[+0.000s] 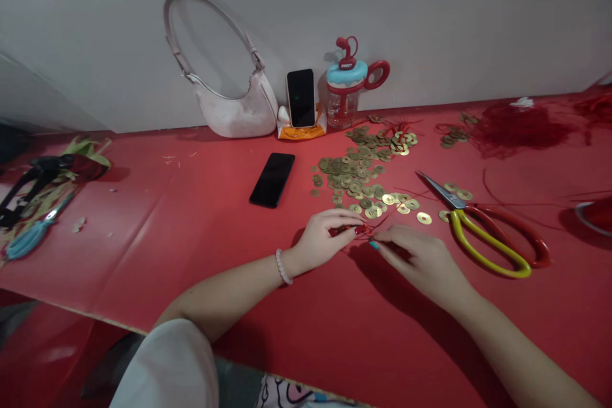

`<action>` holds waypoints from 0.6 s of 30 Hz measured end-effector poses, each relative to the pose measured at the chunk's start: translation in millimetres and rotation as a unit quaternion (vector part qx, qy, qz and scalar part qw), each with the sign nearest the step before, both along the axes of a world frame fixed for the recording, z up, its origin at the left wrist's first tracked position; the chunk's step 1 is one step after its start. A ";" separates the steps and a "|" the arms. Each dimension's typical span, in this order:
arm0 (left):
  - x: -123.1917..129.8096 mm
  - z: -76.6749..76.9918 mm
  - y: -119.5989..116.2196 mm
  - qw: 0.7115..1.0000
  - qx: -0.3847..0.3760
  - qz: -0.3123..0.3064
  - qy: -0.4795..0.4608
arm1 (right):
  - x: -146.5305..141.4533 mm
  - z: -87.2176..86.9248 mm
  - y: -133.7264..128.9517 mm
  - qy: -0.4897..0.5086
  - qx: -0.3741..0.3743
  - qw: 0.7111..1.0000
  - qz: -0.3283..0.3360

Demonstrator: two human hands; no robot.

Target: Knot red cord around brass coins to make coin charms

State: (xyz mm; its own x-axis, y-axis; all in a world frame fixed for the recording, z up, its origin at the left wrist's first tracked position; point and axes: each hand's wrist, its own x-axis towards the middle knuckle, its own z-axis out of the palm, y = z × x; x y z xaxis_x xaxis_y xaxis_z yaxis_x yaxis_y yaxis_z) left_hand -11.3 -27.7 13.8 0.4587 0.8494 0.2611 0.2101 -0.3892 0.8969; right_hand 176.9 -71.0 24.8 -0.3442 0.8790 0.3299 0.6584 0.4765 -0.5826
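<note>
Both hands meet over the red table (229, 217), fingertips close together. My left hand (325, 239), a pale bead bracelet at its wrist, pinches a thin red cord (380, 224). Facing it from the right, my right hand (421, 261) is closed with thumb and forefinger together at the same cord; a small dark bit shows by its thumb, too small to name. Just beyond the fingers lies a spread of brass-coloured coins with square holes (351, 172). Scissors with one yellow and one red handle (488, 229) rest right of my right hand, blades slightly apart.
A black phone (272, 180) lies left of the coins. Along the wall stand a white handbag (239, 108), a propped phone (301, 99) and a lidded cup (344, 99). Tangled red cord (521, 127) lies back right, a red spool (597, 215) at the right edge, blue-handled scissors (31, 239) far left.
</note>
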 end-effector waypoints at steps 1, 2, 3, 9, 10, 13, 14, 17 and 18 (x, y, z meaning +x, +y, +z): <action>0.1 -0.3 0.0 1.000 0.001 0.000 0.000 | 0.2 -0.9 -0.3 0.007 -0.001 1.000 -0.006; 0.2 -0.5 0.0 1.000 0.003 0.000 -0.002 | 0.4 -1.9 -0.8 0.017 -0.008 1.000 -0.012; 0.3 -0.6 0.0 1.000 0.004 0.000 -0.003 | 0.5 -3.0 -1.4 0.028 -0.020 0.999 -0.017; 0.4 0.6 0.3 1.000 0.001 -0.004 -0.005 | -0.8 -6.2 -4.8 0.052 -0.101 0.993 -0.028; 0.3 0.8 0.3 1.000 0.001 -0.004 -0.005 | -0.9 -6.4 -5.1 0.048 -0.102 0.993 -0.021; 0.4 1.1 0.1 1.000 -0.001 -0.001 -0.008 | -0.9 -7.2 -6.1 0.036 -0.102 0.994 0.001; 0.4 1.0 0.0 1.000 0.000 0.000 -0.009 | -0.8 -7.7 -6.6 0.033 -0.104 0.994 0.005; 0.4 0.0 0.0 1.000 0.003 -0.001 -0.006 | -0.6 -9.2 -7.5 0.027 -0.112 0.993 0.011; 0.3 -0.6 0.1 1.000 0.006 0.000 -0.006 | -0.7 -9.5 -7.6 0.026 -0.113 0.993 0.011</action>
State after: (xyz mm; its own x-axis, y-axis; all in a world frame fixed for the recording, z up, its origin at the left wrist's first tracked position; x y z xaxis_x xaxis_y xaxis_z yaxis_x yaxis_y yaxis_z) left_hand -11.0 -27.7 13.2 0.4548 0.8465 0.2768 0.1993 -0.3997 0.8947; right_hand 176.2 -78.6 15.2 -0.3526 0.9248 0.1428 0.6155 0.3441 -0.7090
